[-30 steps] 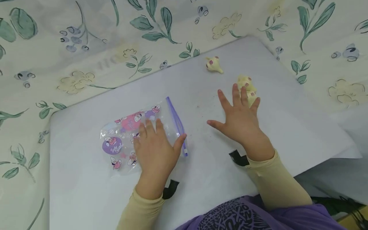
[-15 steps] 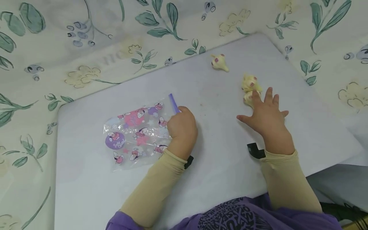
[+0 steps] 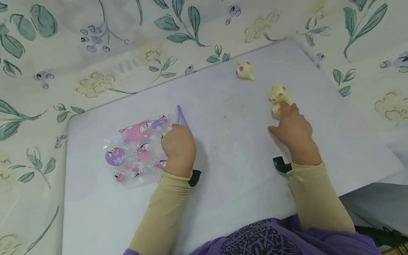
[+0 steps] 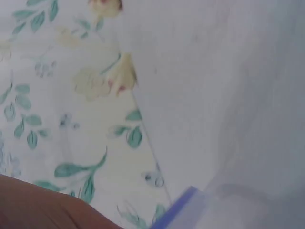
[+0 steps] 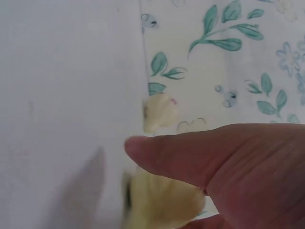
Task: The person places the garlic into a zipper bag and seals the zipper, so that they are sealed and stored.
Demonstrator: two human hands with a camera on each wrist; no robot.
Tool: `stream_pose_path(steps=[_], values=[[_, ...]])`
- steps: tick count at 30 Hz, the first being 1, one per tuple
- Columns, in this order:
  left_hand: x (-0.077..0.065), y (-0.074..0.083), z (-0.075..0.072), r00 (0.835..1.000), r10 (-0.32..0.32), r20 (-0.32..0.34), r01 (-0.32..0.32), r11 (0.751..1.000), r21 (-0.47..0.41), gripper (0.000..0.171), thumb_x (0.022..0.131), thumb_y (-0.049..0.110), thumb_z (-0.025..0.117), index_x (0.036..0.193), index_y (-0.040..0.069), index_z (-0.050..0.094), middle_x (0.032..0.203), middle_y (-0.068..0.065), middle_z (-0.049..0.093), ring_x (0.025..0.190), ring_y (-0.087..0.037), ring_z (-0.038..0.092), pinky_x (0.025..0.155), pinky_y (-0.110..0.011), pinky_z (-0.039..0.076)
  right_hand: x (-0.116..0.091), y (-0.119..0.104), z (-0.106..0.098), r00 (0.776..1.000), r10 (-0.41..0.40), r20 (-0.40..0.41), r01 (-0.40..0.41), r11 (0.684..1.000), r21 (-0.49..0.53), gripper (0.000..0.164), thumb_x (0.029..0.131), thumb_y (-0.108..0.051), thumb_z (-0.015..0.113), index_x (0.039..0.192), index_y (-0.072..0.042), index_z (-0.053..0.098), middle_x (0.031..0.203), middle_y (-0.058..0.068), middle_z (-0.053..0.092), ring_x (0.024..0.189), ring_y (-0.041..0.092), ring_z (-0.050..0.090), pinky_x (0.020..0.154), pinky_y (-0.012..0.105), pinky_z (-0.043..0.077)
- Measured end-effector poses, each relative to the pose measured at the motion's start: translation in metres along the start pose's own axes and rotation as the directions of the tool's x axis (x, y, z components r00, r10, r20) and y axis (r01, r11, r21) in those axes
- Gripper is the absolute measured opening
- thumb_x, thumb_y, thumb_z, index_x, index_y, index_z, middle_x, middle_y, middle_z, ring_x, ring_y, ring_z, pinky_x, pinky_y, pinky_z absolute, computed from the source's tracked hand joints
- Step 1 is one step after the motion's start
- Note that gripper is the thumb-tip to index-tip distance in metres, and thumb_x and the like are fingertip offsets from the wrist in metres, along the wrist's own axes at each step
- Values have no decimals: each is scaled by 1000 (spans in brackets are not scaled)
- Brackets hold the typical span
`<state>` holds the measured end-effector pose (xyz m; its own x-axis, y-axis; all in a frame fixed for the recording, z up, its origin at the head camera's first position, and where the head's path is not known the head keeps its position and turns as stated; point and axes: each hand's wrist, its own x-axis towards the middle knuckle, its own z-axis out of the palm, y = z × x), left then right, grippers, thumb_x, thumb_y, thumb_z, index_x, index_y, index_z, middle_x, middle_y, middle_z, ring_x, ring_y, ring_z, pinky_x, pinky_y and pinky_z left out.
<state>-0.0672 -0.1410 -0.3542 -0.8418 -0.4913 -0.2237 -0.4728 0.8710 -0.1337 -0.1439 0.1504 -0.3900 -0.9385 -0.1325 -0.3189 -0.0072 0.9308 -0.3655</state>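
Note:
A clear plastic zip bag (image 3: 137, 150) with pink and purple cartoon prints lies flat at the left of the white board. My left hand (image 3: 180, 147) pinches the bag at its mouth, and the purple zip strip (image 4: 176, 210) pokes out beyond the fingers. Two small pale yellow figures with pink spots lie together on the right: the farther figure (image 3: 278, 92) and the nearer figure (image 3: 275, 112). Over the nearer one reaches my right hand (image 3: 296, 129), its fingertips overlapping it and its thumb held out to the side. Another yellow figure (image 3: 245, 71) lies near the back edge.
The white board (image 3: 229, 184) rests on a floral cloth (image 3: 105, 56), with its far edge slanting up to the right. Tiny crumbs are scattered between the bag and the figures. A grey surface (image 3: 376, 202) shows past the board's right edge.
My left hand went from lying spread on the bag to pinching its mouth, and the bag shifted slightly left. My right hand moved right, and its spread fingers drew together over the nearer figure.

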Motion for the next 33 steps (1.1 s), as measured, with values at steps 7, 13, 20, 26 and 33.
stream_pose_path(steps=[7, 13, 20, 26, 33], values=[[-16, -51, -18, 992, 25, -125, -34, 997, -69, 16, 91, -3, 53, 93, -6, 69, 88, -19, 74, 83, -34, 73, 64, -45, 59, 10, -5, 12, 993, -13, -116, 15, 1000, 17, 68, 95, -29, 63, 148, -3, 30, 136, 35, 42, 105, 56, 57, 77, 64, 49], [-49, -72, -37, 958, 73, -279, -113, 985, -129, 6, 85, -8, 57, 81, -5, 61, 74, -22, 68, 72, -38, 70, 57, -46, 56, 15, -8, 11, 985, -24, -170, 29, 999, 26, 56, 97, -26, 56, 143, -1, 34, 127, 34, 46, 102, 55, 57, 75, 63, 48], [-77, -72, -57, 940, 103, -326, -172, 967, -190, 15, 87, -8, 56, 99, -9, 65, 78, -25, 70, 73, -42, 71, 60, -51, 57, -11, -29, -11, 952, -111, -284, 131, 990, 52, 67, 95, -28, 64, 152, -7, 36, 140, 34, 44, 114, 54, 54, 81, 66, 48], [-81, -67, -61, 932, 126, -339, -201, 960, -196, 30, 88, -8, 57, 117, -10, 65, 85, -27, 72, 79, -42, 72, 66, -52, 59, -37, -62, -27, 847, -274, -455, 367, 922, 128, 63, 91, -23, 72, 148, -10, 47, 141, 22, 51, 106, 36, 58, 81, 52, 49], [-84, -54, -70, 920, 195, -340, -263, 950, -168, 44, 90, -4, 61, 134, -8, 59, 96, -27, 74, 83, -40, 74, 68, -51, 60, -59, -107, -25, 549, -656, -518, 785, 618, 49, 62, 83, -16, 83, 138, -4, 56, 136, 15, 58, 100, 23, 56, 79, 33, 47]])
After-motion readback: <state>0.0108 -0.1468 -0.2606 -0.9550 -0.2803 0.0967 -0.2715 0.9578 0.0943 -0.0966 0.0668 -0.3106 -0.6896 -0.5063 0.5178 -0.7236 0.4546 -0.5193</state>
